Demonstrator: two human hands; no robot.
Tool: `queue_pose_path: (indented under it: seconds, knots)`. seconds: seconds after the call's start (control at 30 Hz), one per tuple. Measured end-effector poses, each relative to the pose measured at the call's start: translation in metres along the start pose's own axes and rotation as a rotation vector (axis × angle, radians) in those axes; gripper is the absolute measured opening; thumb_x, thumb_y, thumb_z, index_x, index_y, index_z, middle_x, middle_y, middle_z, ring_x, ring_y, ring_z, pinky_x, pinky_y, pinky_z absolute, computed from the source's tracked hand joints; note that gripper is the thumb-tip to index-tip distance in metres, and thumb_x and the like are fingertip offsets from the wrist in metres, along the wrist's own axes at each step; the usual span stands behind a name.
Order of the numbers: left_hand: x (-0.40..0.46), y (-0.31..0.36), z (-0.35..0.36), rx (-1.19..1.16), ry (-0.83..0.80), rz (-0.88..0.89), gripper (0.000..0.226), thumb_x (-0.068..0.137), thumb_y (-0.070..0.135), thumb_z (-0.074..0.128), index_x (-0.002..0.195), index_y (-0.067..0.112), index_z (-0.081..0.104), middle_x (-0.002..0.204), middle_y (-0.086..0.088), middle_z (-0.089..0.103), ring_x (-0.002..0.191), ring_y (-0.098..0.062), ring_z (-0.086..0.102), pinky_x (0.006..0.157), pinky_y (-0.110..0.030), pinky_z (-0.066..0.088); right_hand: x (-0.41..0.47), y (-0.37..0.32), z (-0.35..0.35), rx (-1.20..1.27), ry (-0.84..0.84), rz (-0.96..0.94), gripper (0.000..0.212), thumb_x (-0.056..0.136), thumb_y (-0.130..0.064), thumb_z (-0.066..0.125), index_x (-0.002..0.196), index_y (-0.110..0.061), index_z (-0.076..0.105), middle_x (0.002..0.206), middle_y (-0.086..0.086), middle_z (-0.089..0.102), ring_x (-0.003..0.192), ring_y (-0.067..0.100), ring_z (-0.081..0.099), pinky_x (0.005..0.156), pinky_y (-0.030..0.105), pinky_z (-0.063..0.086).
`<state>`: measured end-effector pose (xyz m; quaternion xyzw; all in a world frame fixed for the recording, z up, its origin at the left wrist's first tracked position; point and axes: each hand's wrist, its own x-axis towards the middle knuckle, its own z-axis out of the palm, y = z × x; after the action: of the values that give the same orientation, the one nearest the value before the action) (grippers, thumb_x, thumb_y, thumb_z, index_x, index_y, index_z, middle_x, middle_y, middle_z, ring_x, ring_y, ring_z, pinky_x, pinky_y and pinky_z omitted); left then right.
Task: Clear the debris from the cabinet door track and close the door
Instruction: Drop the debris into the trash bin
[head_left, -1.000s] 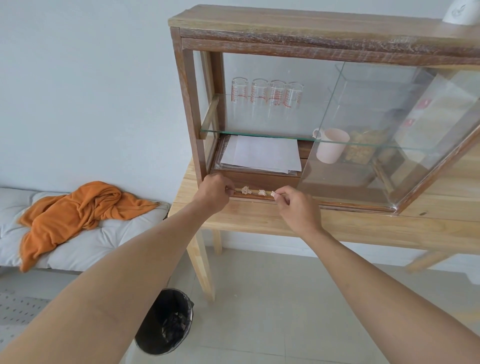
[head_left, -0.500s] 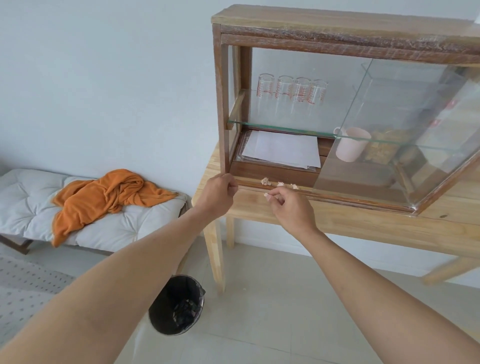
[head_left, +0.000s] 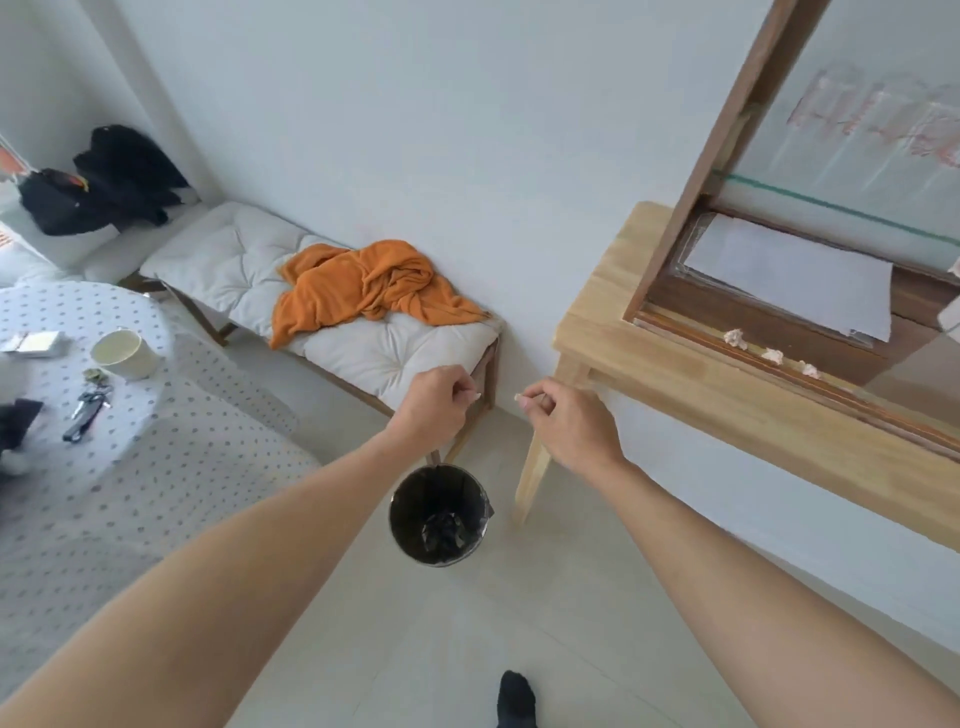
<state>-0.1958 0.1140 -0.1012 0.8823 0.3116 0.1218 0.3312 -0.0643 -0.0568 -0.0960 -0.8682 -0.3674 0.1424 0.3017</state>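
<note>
Carrying scraps | your left hand (head_left: 434, 402) and right hand (head_left: 563, 423) each pinch a scrap above the bin (head_left: 439, 514) | bin lies straight below, left hand nearer | three scraps (head_left: 771, 355) remain in the track (head_left: 852, 389)

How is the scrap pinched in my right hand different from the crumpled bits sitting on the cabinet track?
The scrap is held in the air at the right hand's fingertips, away from the cabinet; the crumpled bits lie on the track. The scrap is one piece, mostly hidden by fingers; the bits are three, fully visible, in a row. The scrap is near the trash bin; the bits are up at table height. Both are small and pale.
</note>
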Motion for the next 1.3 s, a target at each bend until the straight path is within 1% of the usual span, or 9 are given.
queue_pose_path:
  seconds: [0.17, 0.33, 0.53, 0.7, 0.77, 0.83, 0.93, 1.1, 1.3]
  knots:
    - [-0.021, -0.082, 0.026, -0.010, -0.013, -0.196, 0.017, 0.094, 0.010, 0.065, 0.083, 0.022, 0.065, 0.077, 0.011, 0.063, 0.073, -0.007, 0.058, 0.061, -0.012, 0.038, 0.020, 0.016, 0.087, -0.075, -0.178, -0.035, 0.020, 0.101, -0.048, 0.062, 0.104, -0.033, 0.075, 0.087, -0.011, 0.076, 0.087, 0.022, 0.071, 0.075, 0.038, 0.058]
    - [-0.037, -0.164, 0.076, 0.011, -0.072, -0.366, 0.013, 0.095, 0.008, 0.060, 0.085, 0.012, 0.066, 0.082, -0.001, 0.067, 0.081, -0.023, 0.063, 0.069, -0.033, 0.052, 0.028, 0.056, 0.180, -0.138, -0.329, -0.038, 0.018, 0.100, -0.047, 0.063, 0.101, -0.033, 0.075, 0.096, -0.011, 0.080, 0.092, 0.022, 0.073, 0.075, 0.036, 0.059]
    - [-0.036, -0.250, 0.156, 0.021, -0.086, -0.503, 0.016, 0.099, 0.010, 0.058, 0.087, 0.017, 0.065, 0.081, 0.004, 0.063, 0.074, -0.012, 0.058, 0.056, -0.021, 0.043, 0.050, 0.122, 0.290, -0.197, -0.414, -0.054, 0.017, 0.100, -0.047, 0.065, 0.099, -0.033, 0.075, 0.089, -0.014, 0.077, 0.087, 0.021, 0.071, 0.067, 0.030, 0.044]
    - [-0.032, -0.314, 0.235, 0.015, -0.129, -0.554, 0.018, 0.102, 0.008, 0.054, 0.090, 0.013, 0.067, 0.081, -0.001, 0.068, 0.073, -0.019, 0.065, 0.056, -0.024, 0.050, 0.065, 0.185, 0.381, -0.272, -0.461, -0.090, 0.020, 0.103, -0.050, 0.060, 0.101, -0.034, 0.073, 0.090, -0.012, 0.077, 0.083, 0.021, 0.070, 0.060, 0.028, 0.041]
    - [-0.030, -0.335, 0.263, 0.017, -0.165, -0.556, 0.015, 0.103, 0.010, 0.054, 0.101, 0.013, 0.068, 0.090, -0.003, 0.071, 0.077, -0.021, 0.066, 0.057, -0.023, 0.050, 0.068, 0.207, 0.411, -0.281, -0.473, -0.080, 0.022, 0.104, -0.050, 0.059, 0.107, -0.034, 0.073, 0.094, -0.010, 0.078, 0.089, 0.023, 0.073, 0.065, 0.031, 0.046]
    - [-0.030, -0.351, 0.283, 0.039, -0.228, -0.547, 0.023, 0.104, 0.014, 0.056, 0.125, 0.013, 0.065, 0.111, -0.007, 0.069, 0.091, -0.026, 0.066, 0.069, -0.025, 0.050, 0.068, 0.224, 0.433, -0.273, -0.486, -0.050, 0.029, 0.104, -0.049, 0.058, 0.124, -0.033, 0.071, 0.102, -0.008, 0.080, 0.098, 0.025, 0.074, 0.071, 0.034, 0.051]
    - [-0.031, -0.360, 0.293, 0.070, -0.307, -0.532, 0.039, 0.103, 0.014, 0.057, 0.143, 0.015, 0.054, 0.132, -0.010, 0.063, 0.113, -0.029, 0.064, 0.080, -0.027, 0.049, 0.063, 0.240, 0.437, -0.250, -0.496, 0.006, 0.041, 0.103, -0.048, 0.059, 0.141, -0.032, 0.063, 0.103, -0.010, 0.080, 0.103, 0.024, 0.073, 0.075, 0.036, 0.050]
    - [-0.028, -0.325, 0.253, 0.158, -0.327, -0.484, 0.043, 0.104, 0.020, 0.056, 0.147, 0.021, 0.051, 0.138, -0.008, 0.063, 0.117, -0.030, 0.065, 0.094, -0.041, 0.057, 0.048, 0.224, 0.374, -0.227, -0.451, 0.068, 0.044, 0.102, -0.048, 0.058, 0.143, -0.032, 0.062, 0.101, -0.014, 0.079, 0.105, 0.022, 0.073, 0.079, 0.036, 0.050]
    - [-0.026, -0.225, 0.161, 0.208, -0.294, -0.310, 0.041, 0.102, 0.029, 0.059, 0.143, 0.028, 0.053, 0.133, 0.000, 0.066, 0.113, -0.024, 0.066, 0.080, -0.031, 0.056, 0.028, 0.145, 0.243, -0.226, -0.331, 0.059, 0.048, 0.103, -0.053, 0.056, 0.144, -0.030, 0.061, 0.106, -0.012, 0.079, 0.103, 0.022, 0.074, 0.087, 0.038, 0.057]
